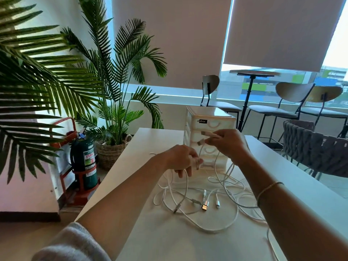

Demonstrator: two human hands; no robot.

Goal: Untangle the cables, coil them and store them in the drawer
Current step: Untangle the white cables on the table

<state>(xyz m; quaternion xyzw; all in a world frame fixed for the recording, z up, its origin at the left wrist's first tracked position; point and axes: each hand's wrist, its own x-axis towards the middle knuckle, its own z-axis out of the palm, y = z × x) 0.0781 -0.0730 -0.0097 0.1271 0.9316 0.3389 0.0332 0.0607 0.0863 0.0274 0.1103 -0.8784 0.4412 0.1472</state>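
A tangle of white cables (207, 200) lies on the white table (169, 242), with several plug ends pointing toward me, one gold-coloured USB plug (205, 206) among them. Behind it stands a small white plastic drawer unit (211, 117) with several drawers, all closed. My left hand (180, 160) is raised over the table and pinches a white cable that loops down to the tangle. My right hand (228, 145), in front of the drawer unit, holds two cable plug ends between its fingers. The cables held by both hands hang down into the pile.
A woven grey chair (316, 153) stands at the table's right. Tall palm plants (113, 91) and a green fire extinguisher (83, 159) in a red stand are on the floor at the left. Stools and a round table (252, 74) stand by the window behind.
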